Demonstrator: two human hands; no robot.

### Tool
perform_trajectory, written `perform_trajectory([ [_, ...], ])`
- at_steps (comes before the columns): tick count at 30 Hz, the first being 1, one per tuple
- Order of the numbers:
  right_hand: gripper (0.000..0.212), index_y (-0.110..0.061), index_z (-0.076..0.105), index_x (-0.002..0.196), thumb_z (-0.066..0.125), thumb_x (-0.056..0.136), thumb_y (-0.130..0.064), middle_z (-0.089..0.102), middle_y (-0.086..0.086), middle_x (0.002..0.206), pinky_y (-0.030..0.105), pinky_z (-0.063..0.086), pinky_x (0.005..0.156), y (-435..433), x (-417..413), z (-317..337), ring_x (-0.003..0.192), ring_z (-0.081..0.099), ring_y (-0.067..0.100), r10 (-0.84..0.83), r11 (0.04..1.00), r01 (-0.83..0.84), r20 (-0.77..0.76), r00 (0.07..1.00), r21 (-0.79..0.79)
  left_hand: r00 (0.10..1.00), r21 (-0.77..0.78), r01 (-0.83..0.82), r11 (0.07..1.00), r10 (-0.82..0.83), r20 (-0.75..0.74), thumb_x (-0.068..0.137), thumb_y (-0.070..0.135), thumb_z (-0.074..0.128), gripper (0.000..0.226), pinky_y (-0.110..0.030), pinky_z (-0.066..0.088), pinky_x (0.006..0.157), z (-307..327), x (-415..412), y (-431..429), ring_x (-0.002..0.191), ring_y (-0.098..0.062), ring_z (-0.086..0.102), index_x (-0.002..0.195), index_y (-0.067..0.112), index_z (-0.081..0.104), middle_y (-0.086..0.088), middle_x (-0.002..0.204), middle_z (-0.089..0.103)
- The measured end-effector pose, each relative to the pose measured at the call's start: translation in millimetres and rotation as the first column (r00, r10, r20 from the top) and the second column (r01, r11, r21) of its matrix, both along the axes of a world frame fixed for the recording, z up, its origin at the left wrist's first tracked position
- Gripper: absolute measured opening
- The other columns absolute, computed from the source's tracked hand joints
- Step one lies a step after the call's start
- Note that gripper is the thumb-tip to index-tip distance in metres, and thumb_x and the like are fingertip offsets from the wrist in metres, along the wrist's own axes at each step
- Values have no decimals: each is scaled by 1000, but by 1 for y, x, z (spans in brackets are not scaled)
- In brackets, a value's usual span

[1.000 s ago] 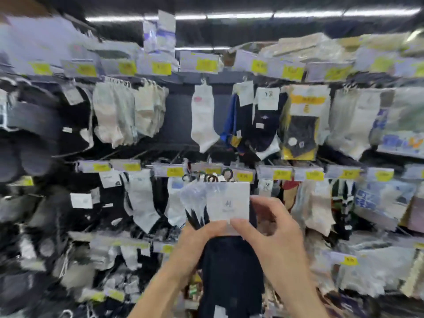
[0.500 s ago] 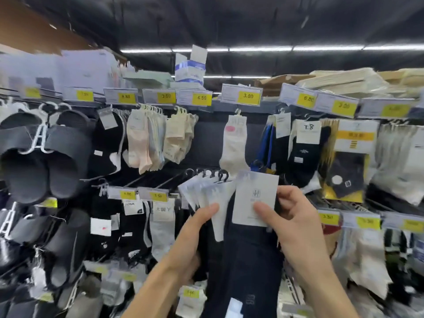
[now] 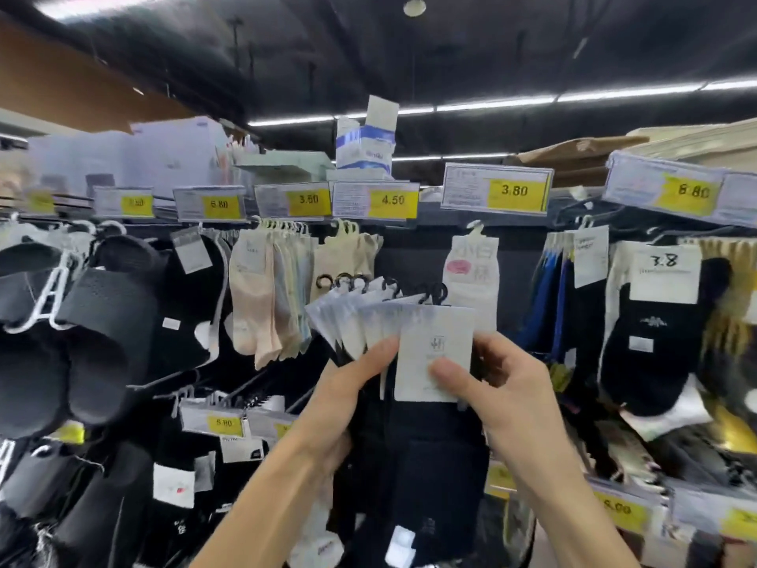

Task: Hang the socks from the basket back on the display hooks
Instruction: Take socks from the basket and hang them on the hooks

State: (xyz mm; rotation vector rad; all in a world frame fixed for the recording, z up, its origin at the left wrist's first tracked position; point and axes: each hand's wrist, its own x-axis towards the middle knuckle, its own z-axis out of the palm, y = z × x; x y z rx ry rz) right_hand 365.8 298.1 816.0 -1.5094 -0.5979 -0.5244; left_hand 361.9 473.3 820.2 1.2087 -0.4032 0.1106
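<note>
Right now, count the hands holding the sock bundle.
2. The left hand grips the sock bundle from the left; the right hand pinches its front card. None hidden.

The dark blue cloth socks [image 3: 413, 465] look soft and matt, with a fine knit. The white paper cards [image 3: 434, 354] on top of them are smooth and a little shiny. The small black hooks [image 3: 436, 289] on the cards look like hard plastic. The big black slippers [image 3: 102, 321] look matt, rubbery and a bit bumpy. The yellow paper price tags [image 3: 514, 191] sit in clear, glossy plastic sleeves. The pale pink and cream cloth socks [image 3: 266, 305] look thin and soft.
</note>
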Motion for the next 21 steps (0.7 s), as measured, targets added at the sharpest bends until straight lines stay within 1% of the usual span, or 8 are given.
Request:
perform_trajectory([
  [2, 21, -27, 72, 101, 77, 83, -18, 77, -9, 94, 14, 51, 60, 6, 13, 4, 74, 70, 1, 7, 1000, -7, 4, 1000, -17, 1000, -9, 4, 1000, -4, -8, 62, 41, 83, 56, -30, 60, 69, 4, 14, 6, 98, -30, 75, 109, 13, 77, -16, 111, 75],
  [4, 22, -27, 67, 106, 73, 88, -17, 76, -12, 98, 14, 52, 64, 10, 29, 7, 81, 71, 1, -3, 1000, 3, -7, 1000, -31, 1000, -19, -12, 1000, 12, 1, 62, 44, 84, 58, -30, 60, 71, 8, 29, 13, 99, -30, 74, 110, 13, 77, -16, 112, 75],
  [9, 19, -28, 59, 111, 63, 96, -16, 73, -8, 109, 36, 57, 86, 13, 71, 21, 100, 70, 9, -139, 988, 141, -43, 989, 68, 999, 14, 23, 1000, -23, -28, 55, 56, 88, 64, -27, 60, 72, 12, 61, 39, 100, -25, 74, 108, 20, 79, -10, 112, 76],
  [12, 26, -41, 53, 104, 61, 97, -16, 69, -23, 99, 16, 52, 77, 15, 98, 38, 92, 65, -9, -300, 954, 300, 42, 953, 19, 993, 11, 59, 998, -57, -104, 53, 53, 85, 54, -28, 61, 69, 11, 81, 55, 97, -23, 76, 99, 25, 82, -8, 109, 77],
  [13, 26, -40, 53, 107, 59, 98, -16, 69, -28, 95, 9, 49, 71, 15, 108, 44, 89, 63, -13, -332, 942, 334, 65, 941, -19, 991, 8, 66, 998, -65, -117, 53, 53, 83, 52, -27, 61, 68, 10, 86, 60, 95, -22, 76, 96, 25, 82, -8, 108, 78],
  [15, 25, -30, 53, 121, 56, 99, -18, 67, -26, 95, 9, 47, 69, 19, 131, 54, 89, 62, -12, -372, 918, 380, 91, 924, -112, 990, 2, 68, 998, -67, -127, 53, 53, 83, 48, -26, 61, 66, 8, 96, 66, 92, -20, 77, 93, 26, 83, -6, 106, 78],
  [18, 28, -24, 50, 125, 55, 98, -20, 63, -16, 104, 24, 49, 81, 32, 160, 67, 100, 62, 5, -431, 872, 447, 120, 894, -199, 988, 2, 94, 996, -93, -125, 60, 52, 83, 45, -26, 61, 67, 6, 107, 73, 95, -20, 76, 96, 27, 82, -5, 108, 78],
  [21, 31, -22, 52, 126, 54, 96, -17, 63, 3, 115, 48, 42, 105, 47, 182, 77, 119, 54, 27, -458, 851, 472, 116, 881, -228, 986, 30, 112, 993, -107, -129, 67, 52, 81, 40, -26, 61, 68, 5, 115, 78, 97, -21, 75, 99, 27, 81, -5, 110, 77],
])
